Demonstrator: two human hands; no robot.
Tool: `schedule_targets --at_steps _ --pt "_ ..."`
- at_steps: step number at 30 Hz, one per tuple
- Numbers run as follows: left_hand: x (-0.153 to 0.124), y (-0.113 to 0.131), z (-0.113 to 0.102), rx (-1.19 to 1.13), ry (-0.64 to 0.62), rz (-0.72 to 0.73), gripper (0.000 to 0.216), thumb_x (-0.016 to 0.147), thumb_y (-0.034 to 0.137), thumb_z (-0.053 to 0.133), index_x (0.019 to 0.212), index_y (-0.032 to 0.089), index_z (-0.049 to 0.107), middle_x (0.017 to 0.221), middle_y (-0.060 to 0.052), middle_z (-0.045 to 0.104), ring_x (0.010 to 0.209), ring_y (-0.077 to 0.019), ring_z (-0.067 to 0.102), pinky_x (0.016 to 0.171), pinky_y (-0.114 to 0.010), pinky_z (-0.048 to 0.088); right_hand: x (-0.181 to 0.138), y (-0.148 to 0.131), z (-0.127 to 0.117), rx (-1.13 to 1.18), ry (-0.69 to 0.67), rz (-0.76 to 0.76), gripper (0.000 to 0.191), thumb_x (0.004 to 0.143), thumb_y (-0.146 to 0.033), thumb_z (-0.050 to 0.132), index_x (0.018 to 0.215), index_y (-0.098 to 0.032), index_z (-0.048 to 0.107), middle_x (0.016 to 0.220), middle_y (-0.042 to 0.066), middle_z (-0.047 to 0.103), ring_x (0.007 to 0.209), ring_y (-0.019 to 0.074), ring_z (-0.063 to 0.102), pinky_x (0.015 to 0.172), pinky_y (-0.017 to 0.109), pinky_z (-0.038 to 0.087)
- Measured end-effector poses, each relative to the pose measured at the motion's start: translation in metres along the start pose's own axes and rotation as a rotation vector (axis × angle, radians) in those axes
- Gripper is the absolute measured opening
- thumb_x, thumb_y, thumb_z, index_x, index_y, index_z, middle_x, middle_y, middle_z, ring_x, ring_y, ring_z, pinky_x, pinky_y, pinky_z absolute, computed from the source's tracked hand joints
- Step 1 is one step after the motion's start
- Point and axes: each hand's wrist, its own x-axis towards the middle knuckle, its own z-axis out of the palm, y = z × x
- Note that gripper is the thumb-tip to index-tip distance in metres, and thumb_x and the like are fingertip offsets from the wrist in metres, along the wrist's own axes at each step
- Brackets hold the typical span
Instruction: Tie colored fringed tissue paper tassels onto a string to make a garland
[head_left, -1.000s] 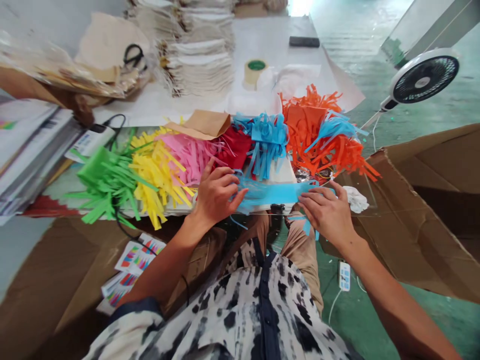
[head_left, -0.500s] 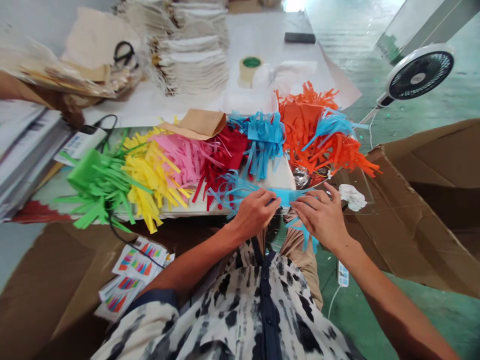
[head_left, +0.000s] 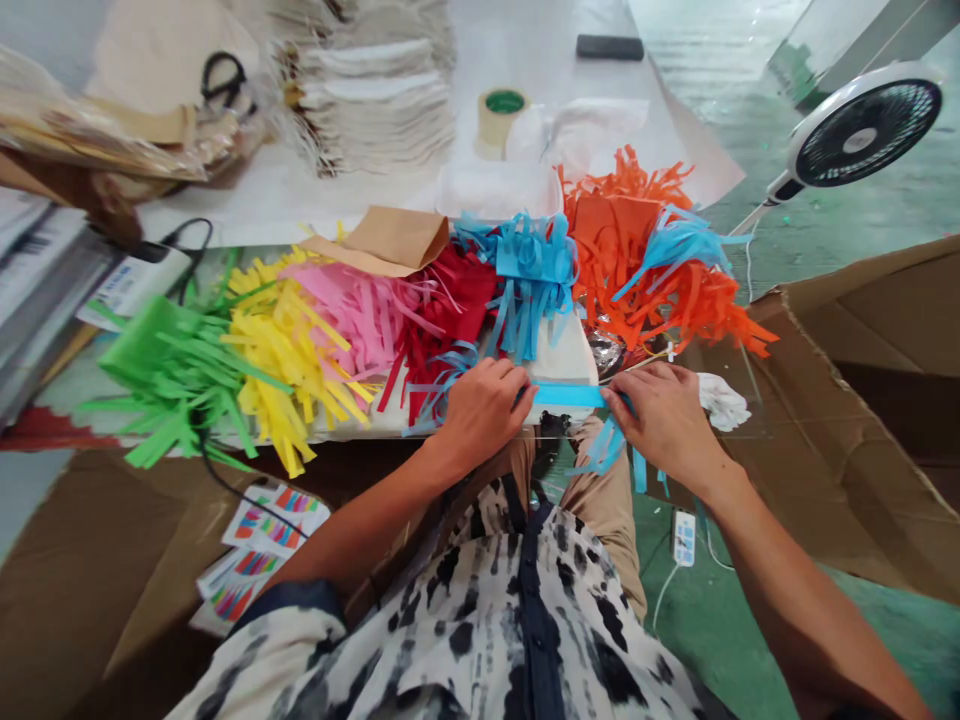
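1. Blue fringed strip lies at the near edge of the desk, its plain band stretched level between both hands
2. Left hand has its fingers closed on the band's left end; loose blue strands show beyond it, just in front of the dark red fringe
3. Right hand pinches the right end between thumb and fingers, while more strands hang below it, past the near edge
4. Uneven pulling could crease or tear the band, since it looks thin and is held only at its ends
5. Hanging strands might tangle or get caught under the right fingers if that grip shifts
6. Left-side strands could snag in the red fringe, or mix with the blue bundle just beyond, as they lie so close
7. Draught from the fan at far right could stir loose ends; whether it is running, I cannot tell
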Motion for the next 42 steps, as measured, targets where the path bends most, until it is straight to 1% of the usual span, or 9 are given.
schedule_targets --at_steps 8,17,19,22,24,27,32,38,42 --pt "0.011 -0.003 0.001 0.134 -0.031 0.070 0.019 0.102 0.028 0.061 0.086 0.018 0.065 0.086 -0.007 0.068 0.085 -0.0232 0.062 0.067 -0.036 0.038 0.002 -0.010 -0.002 -0.154 0.029 -0.016 0.029 0.105 -0.033 0.048 0.085 -0.020 0.065 0.084 0.005 0.072 0.096 0.0263 0.059 0.101 0.048 0.026" --pt "0.020 -0.002 -0.003 0.152 -0.142 0.034 0.022 0.103 0.031 0.058 0.088 0.018 0.068 0.087 -0.008 0.069 0.087 -0.0243 0.065 0.063 -0.036 0.035 -0.001 -0.023 0.004 -0.272 0.126 0.025 0.029 0.103 -0.033 0.050 0.082 -0.020 0.064 0.078 0.006 0.067 0.097 0.0272 0.056 0.111 0.055 0.026" --pt "0.021 -0.001 -0.003 0.155 -0.159 0.028 0.022 0.103 0.031 0.057 0.089 0.018 0.068 0.087 -0.008 0.069 0.086 -0.0246 0.066 0.062 -0.036 0.036 -0.004 -0.025 0.005 -0.269 0.198 0.046 0.023 0.103 -0.032 0.053 0.090 -0.019 0.067 0.088 0.007 0.072 0.105 0.0285 0.057 0.114 0.056 0.025" --pt "0.022 0.002 -0.003 0.170 -0.161 0.037 0.023 0.103 0.030 0.055 0.090 0.017 0.069 0.089 -0.009 0.070 0.088 -0.0261 0.066 0.064 -0.037 0.039 -0.014 -0.028 0.006 -0.208 0.327 -0.006 0.019 0.102 -0.025 0.057 0.115 -0.023 0.070 0.120 0.006 0.076 0.118 0.0285 0.057 0.120 0.057 0.021" --pt "0.022 0.003 -0.004 0.178 -0.135 0.060 0.022 0.103 0.028 0.054 0.094 0.016 0.069 0.093 -0.011 0.070 0.092 -0.0281 0.066 0.069 -0.039 0.043 -0.020 -0.029 0.006 -0.156 0.329 -0.110 0.027 0.102 -0.019 0.055 0.123 -0.029 0.068 0.131 0.002 0.074 0.122 0.0273 0.058 0.123 0.059 0.015" --pt "0.019 0.004 -0.005 0.145 -0.020 0.137 0.020 0.105 0.022 0.052 0.111 0.016 0.070 0.111 -0.014 0.073 0.107 -0.0301 0.065 0.085 -0.044 0.050 -0.027 -0.030 0.009 -0.131 0.282 -0.198 0.031 0.102 -0.016 0.053 0.124 -0.032 0.068 0.125 -0.001 0.077 0.124 0.0278 0.060 0.125 0.062 0.011" --pt "0.002 0.007 0.007 -0.033 -0.011 0.487 0.031 0.106 0.018 0.051 0.132 0.023 0.066 0.132 -0.007 0.072 0.127 -0.0224 0.063 0.113 -0.043 0.048 -0.024 -0.036 0.015 -0.111 0.308 -0.178 0.028 0.100 -0.020 0.057 0.124 -0.027 0.071 0.118 0.001 0.079 0.122 0.0292 0.061 0.124 0.065 0.014" --pt "-0.016 0.011 0.014 -0.124 -0.066 0.394 0.048 0.103 0.038 0.060 0.146 0.017 0.057 0.149 -0.013 0.061 0.140 -0.0275 0.056 0.121 -0.044 0.046 -0.034 -0.023 0.012 -0.060 0.304 -0.126 0.027 0.100 -0.025 0.061 0.125 -0.026 0.073 0.121 0.004 0.079 0.126 0.0323 0.061 0.124 0.069 0.012" --pt "-0.018 0.009 0.007 -0.157 -0.096 0.394 0.050 0.104 0.044 0.057 0.147 0.019 0.057 0.150 -0.011 0.060 0.143 -0.0279 0.053 0.122 -0.045 0.044 -0.053 0.001 -0.001 -0.067 0.410 -0.010 0.010 0.098 -0.026 0.067 0.101 -0.026 0.076 0.109 0.004 0.082 0.125 0.0348 0.064 0.124 0.067 0.016"
